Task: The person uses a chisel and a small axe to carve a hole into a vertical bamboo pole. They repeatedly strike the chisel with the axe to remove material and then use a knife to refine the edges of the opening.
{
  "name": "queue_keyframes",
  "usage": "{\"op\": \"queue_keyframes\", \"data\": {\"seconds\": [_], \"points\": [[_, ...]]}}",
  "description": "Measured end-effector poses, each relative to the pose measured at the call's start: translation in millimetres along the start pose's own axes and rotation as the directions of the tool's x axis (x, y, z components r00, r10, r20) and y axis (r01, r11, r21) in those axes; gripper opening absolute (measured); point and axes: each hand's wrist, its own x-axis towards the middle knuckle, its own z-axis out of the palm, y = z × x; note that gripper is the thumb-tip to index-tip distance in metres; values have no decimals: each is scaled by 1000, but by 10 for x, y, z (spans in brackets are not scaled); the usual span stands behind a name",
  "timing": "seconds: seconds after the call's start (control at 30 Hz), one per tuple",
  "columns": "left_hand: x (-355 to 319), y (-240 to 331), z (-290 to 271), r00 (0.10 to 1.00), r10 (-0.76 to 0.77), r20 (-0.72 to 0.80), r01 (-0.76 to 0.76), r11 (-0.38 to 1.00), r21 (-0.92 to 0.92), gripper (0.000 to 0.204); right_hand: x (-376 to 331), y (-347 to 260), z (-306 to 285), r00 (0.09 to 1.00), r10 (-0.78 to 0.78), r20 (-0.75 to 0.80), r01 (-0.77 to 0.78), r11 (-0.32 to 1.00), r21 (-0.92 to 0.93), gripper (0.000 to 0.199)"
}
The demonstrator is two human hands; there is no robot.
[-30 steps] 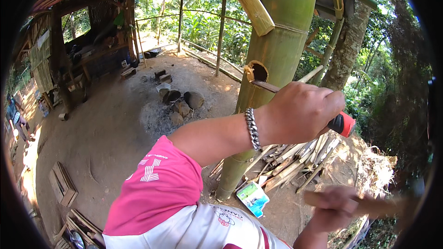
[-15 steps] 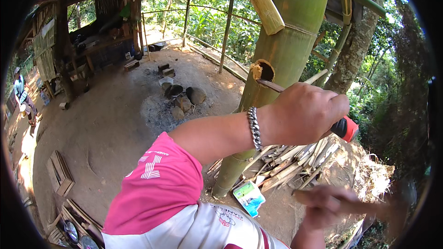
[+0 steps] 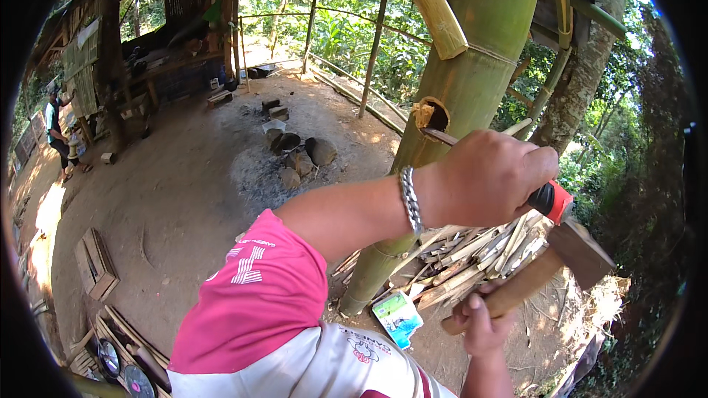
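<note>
Your left hand (image 3: 490, 180) is a fist around the chisel (image 3: 562, 204), its red and black butt showing past the little-finger side and its blade pointing away from you into the hole in the bamboo post (image 3: 468, 44); that grip probably keeps the edge steady while leaving the butt bare. Your right hand (image 3: 487, 328) wraps the wooden handle of the hammer (image 3: 582, 254), thumb along it, low on the grip, likely for swing. The hammer's head is right by the chisel's butt; whether they touch, you cannot tell from here. Pale shavings (image 3: 422, 113) cling to the hole's left rim, and a split pole (image 3: 435, 11) slants down to the post above it. Past the post's foot, a colourful packet (image 3: 398, 319) lies on bare, brown ground (image 3: 199, 206), with heaped sticks (image 3: 472, 258) behind it. To the left sits a wooden box (image 3: 96, 265); farther off, stones (image 3: 299, 158) ring an ashy patch. Beyond, a person (image 3: 59, 133) stands by the shelter wall, under a slatted roof, and a pole railing (image 3: 361, 96) fronts sunlit greenery.
</note>
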Motion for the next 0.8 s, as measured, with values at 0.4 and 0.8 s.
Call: {"op": "queue_keyframes", "data": {"seconds": [0.4,0.8], "points": [[-792,533,38,958,280,-63,-281,960,-5,20,-604,927,-1391,931,345,-122,-350,746,-567,31],[-800,-355,-431,501,-671,-546,626,717,-307,29,-610,1477,-838,791,531,-305,-478,847,235,34]]}}
